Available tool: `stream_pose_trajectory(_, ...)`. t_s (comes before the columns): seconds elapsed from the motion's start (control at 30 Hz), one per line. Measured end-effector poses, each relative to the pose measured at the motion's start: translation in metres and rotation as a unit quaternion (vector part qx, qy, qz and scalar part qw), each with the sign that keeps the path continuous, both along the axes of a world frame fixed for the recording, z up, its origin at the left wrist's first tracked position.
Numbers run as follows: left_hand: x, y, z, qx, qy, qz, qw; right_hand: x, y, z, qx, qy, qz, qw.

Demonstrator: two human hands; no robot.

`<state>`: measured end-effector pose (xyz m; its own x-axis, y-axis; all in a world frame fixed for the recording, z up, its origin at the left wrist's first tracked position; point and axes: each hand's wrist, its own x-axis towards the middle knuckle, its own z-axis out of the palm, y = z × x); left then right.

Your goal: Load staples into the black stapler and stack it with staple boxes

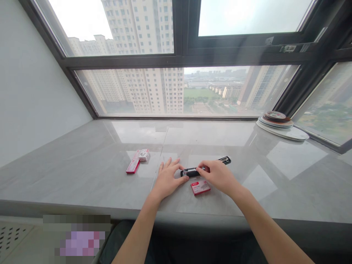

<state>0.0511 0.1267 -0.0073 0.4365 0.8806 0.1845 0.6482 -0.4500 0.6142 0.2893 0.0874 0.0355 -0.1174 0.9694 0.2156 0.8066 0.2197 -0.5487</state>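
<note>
A black stapler (192,172) lies opened out flat on the windowsill counter, its hinged arm pointing to the upper right. My left hand (169,176) grips the stapler's left end between thumb and index finger, the other fingers spread on the counter. Over the middle of the stapler, my right hand (216,174) is closed in a pinch at the metal channel. Its fingers hide whatever small thing may be between them. Just below the stapler sits a red and white staple box (200,187), near my right wrist.
Further left, a small white box (143,154) rests against red and white boxes (133,166). Stacked plates or round mats (280,126) stand at the far right corner by the window. The grey counter's front edge (192,216) runs just before my lap.
</note>
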Motion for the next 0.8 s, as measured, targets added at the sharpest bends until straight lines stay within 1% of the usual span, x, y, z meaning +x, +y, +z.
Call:
stream_pose_trajectory(0.1, 0.0, 0.0, 0.0, 0.001, -0.001, 0.0, 1.0, -0.01, -0.004, 0.0, -0.033, 0.029, 0.024, 0.999)
stream_pose_trajectory(0.17, 0.0, 0.0, -0.001, 0.0, -0.003, 0.0, 1.0, -0.014, -0.009, 0.0, -0.059, 0.071, 0.047, 0.995)
stream_pose_trajectory(0.23, 0.0, -0.001, -0.001, 0.001, -0.005, 0.002, 1.0, -0.01, -0.016, -0.002, -0.079, 0.12, 0.053, 0.988)
stream_pose_trajectory(0.3, 0.0, 0.0, -0.002, 0.0, -0.007, 0.004, 1.0, 0.005, -0.024, -0.007, -0.108, 0.174, 0.025, 0.978)
stream_pose_trajectory(0.33, 0.0, 0.0, -0.002, -0.001, -0.008, 0.006, 1.0, 0.016, -0.028, -0.01, -0.13, 0.198, -0.001, 0.972)
stream_pose_trajectory(0.4, 0.001, 0.0, -0.002, -0.005, -0.012, 0.007, 1.0, 0.042, -0.034, -0.017, -0.186, 0.236, -0.063, 0.952)
stream_pose_trajectory(0.43, 0.001, 0.0, -0.002, -0.008, -0.013, 0.007, 1.0, 0.055, -0.036, -0.021, -0.207, 0.255, -0.087, 0.941)
stream_pose_trajectory(0.47, 0.001, 0.001, -0.002, -0.011, -0.015, 0.006, 1.0, 0.066, -0.036, -0.023, -0.216, 0.278, -0.096, 0.931)
stream_pose_trajectory(0.53, 0.001, 0.001, -0.002, -0.015, -0.017, 0.005, 1.0, 0.08, -0.03, -0.026, -0.209, 0.318, -0.085, 0.921)
stream_pose_trajectory(0.63, 0.001, 0.001, -0.001, -0.016, -0.016, 0.005, 1.0, 0.078, -0.012, -0.023, -0.16, 0.34, -0.036, 0.926)
stream_pose_trajectory(0.7, 0.001, 0.001, -0.001, -0.014, -0.015, 0.003, 1.0, 0.067, 0.002, -0.016, -0.129, 0.319, -0.001, 0.939)
stream_pose_trajectory(0.8, 0.001, 0.001, 0.0, -0.011, -0.013, 0.004, 1.0, 0.047, 0.017, -0.004, -0.093, 0.236, 0.053, 0.966)
